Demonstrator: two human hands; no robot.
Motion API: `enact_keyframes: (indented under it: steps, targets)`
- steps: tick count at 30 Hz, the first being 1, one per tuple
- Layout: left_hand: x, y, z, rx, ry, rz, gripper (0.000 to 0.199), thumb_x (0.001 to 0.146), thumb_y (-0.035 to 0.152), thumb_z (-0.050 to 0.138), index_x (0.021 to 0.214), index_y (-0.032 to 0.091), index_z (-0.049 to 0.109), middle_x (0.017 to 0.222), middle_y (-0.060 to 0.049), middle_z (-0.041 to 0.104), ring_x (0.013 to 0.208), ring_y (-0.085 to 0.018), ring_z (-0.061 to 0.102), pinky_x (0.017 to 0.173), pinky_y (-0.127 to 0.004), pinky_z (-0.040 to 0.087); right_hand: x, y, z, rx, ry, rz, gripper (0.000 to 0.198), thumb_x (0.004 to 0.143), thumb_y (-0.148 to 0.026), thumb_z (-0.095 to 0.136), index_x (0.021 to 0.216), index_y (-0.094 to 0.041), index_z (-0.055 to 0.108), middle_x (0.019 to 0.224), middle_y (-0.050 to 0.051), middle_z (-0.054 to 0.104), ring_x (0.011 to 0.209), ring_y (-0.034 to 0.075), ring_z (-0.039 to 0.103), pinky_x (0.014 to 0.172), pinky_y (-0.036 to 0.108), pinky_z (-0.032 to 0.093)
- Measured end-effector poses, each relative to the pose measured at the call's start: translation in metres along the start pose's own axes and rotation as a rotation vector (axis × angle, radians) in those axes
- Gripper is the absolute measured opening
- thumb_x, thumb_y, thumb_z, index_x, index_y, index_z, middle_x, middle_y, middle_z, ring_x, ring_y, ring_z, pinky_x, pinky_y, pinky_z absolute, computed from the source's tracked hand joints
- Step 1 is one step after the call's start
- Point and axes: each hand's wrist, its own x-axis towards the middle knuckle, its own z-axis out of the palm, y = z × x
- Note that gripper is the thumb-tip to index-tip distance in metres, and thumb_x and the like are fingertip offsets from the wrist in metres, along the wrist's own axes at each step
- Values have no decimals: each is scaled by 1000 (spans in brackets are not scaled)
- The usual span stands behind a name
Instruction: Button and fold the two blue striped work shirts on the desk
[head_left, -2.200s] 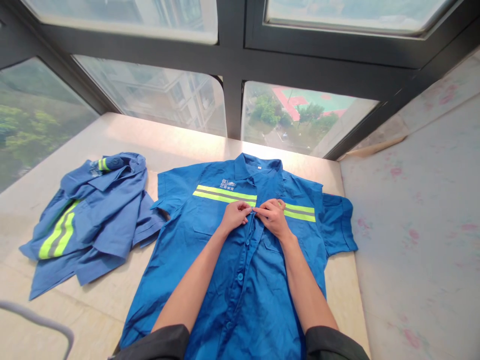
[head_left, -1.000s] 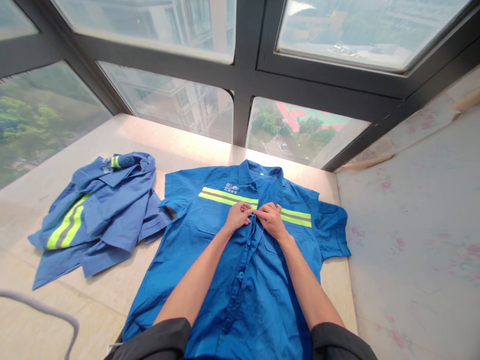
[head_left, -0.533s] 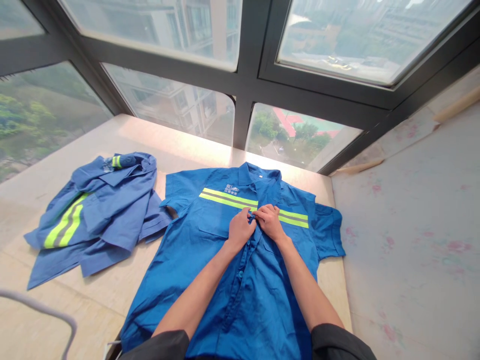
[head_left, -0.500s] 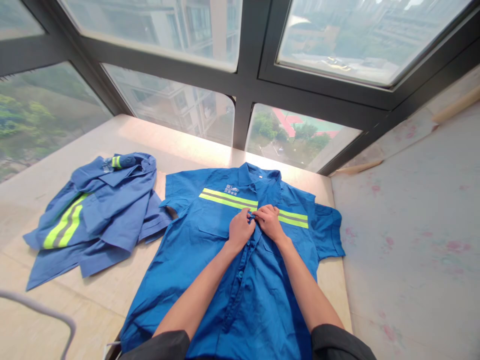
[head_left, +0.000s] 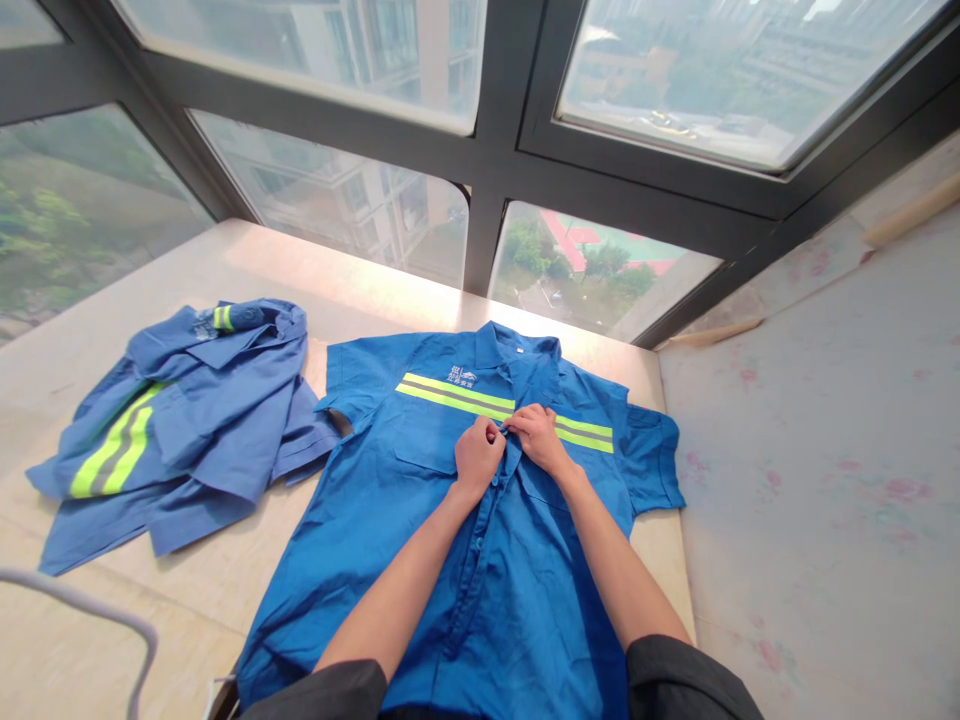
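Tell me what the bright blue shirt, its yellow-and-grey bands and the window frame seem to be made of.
Bright blue shirt: woven cloth, perhaps a cotton blend; matte, with soft creases.
Yellow-and-grey bands: probably reflective tape, smooth, judging by the vivid colour and crisp edges.
Window frame: likely painted metal, dark grey and smooth, with straight edges; plastic is possible.

The left hand (head_left: 478,460), right hand (head_left: 535,436) and 2 forearms (head_left: 409,570) block the middle of the flat shirt (head_left: 547,590); a gap lies between the forearms. Bare ledge (head_left: 375,298) runs along the far side, up to the window frame (head_left: 484,245). A crumpled shirt (head_left: 214,430) bars the left, a grey tube (head_left: 82,597) the near left. The wall (head_left: 817,480) closes off the right.
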Motion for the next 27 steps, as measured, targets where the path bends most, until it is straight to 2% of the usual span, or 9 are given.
enact_keyframes:
  steps: [6, 11, 14, 18, 21, 27]
  targets:
    - [1, -7, 1, -5, 0, 58, 7, 85, 19, 56, 78, 22, 56, 76, 2, 67, 75, -15, 63, 69, -25, 41, 7, -10, -1, -30, -18, 38, 23, 91, -13, 50, 89, -24, 70, 93, 6, 69, 98, 23, 52, 87, 39, 28]
    - [3, -7, 5, 30, -5, 59, 7, 89, 22, 54, 93, 22, 60, 84, -1, 70, 79, -17, 66, 73, -26, 43, -1, -17, -6, -46, 160, 51, 21, 91, -16, 50, 104, -23, 66, 115, 8, 64, 109, 24, 52, 93, 39, 31]
    - [8, -5, 3, 61, -19, 52, 18, 90, 19, 53, 105, 22, 61, 94, -4, 71, 87, -19, 67, 76, -28, 45, -7, -22, -12, -72, 210, 23, 18, 92, -19, 53, 99, -24, 69, 116, 8, 63, 111, 25, 52, 95, 40, 30]
    - [13, -7, -3, 70, -14, 95, 18, 86, 17, 58, 102, 22, 65, 102, -6, 69, 94, -20, 65, 80, -28, 46, -8, -29, -10, -113, 107, 19, 15, 92, -23, 59, 97, -24, 73, 103, 8, 66, 101, 25, 53, 88, 39, 32]
    - [13, -8, -5, 118, -39, 116, 12, 87, 18, 57, 93, 22, 67, 95, -5, 69, 91, -20, 64, 79, -28, 46, -3, -33, -4, -152, 41, 32, 18, 93, -22, 57, 99, -24, 74, 92, 8, 67, 91, 24, 53, 78, 37, 33]
    - [8, -6, -4, 290, 10, 127, 19, 93, 23, 51, 98, 22, 69, 103, -9, 66, 90, -21, 63, 72, -28, 44, 1, -34, -2, -169, -3, 24, 16, 93, -23, 58, 100, -23, 73, 93, 8, 68, 91, 24, 55, 76, 36, 33]
